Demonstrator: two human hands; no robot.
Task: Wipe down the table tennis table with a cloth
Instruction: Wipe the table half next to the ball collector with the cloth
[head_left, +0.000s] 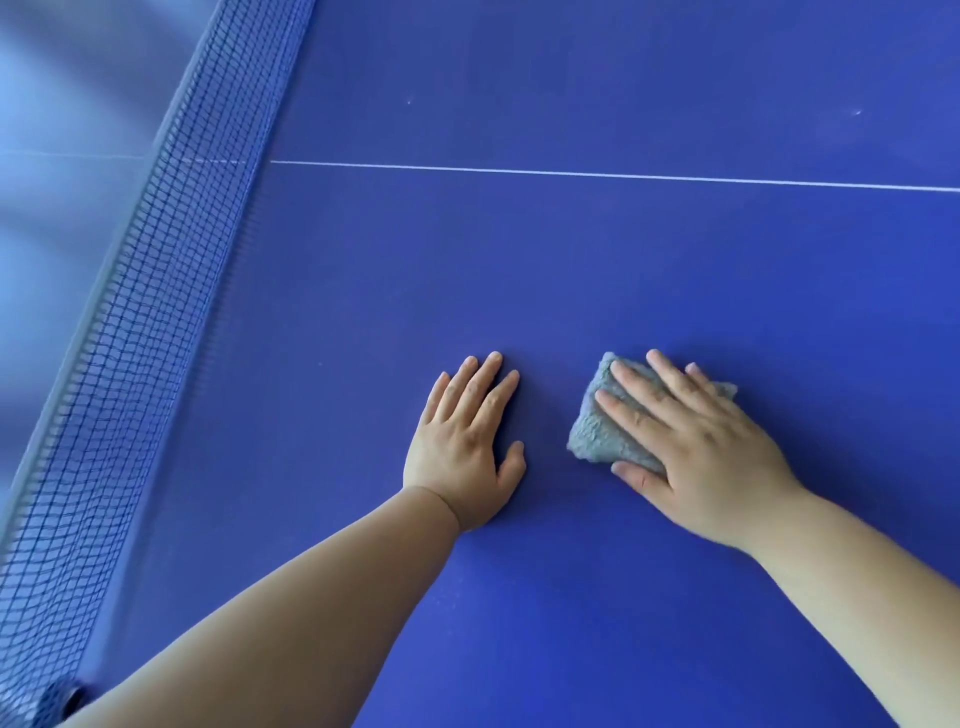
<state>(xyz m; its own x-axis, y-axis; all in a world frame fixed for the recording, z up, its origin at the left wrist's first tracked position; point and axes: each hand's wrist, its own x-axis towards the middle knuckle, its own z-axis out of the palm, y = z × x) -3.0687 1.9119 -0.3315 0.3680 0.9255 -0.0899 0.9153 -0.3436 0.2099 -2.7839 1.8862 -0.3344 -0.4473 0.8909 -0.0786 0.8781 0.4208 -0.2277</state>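
Left hand (462, 452) lies between cloth (592, 439) and net (145, 291)

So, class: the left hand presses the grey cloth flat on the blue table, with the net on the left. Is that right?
No. The head view shows the right hand pressing the grey cloth flat on the blue table; the left hand lies bare beside it. The net is on the left.

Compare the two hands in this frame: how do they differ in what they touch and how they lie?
The left hand lies bare on the blue table, while the right hand presses on a grey cloth. The left hand's fingers sit close together; the right hand's are spread. The left hand is nearer the net. Both lie flat, palm down, fingers straight.
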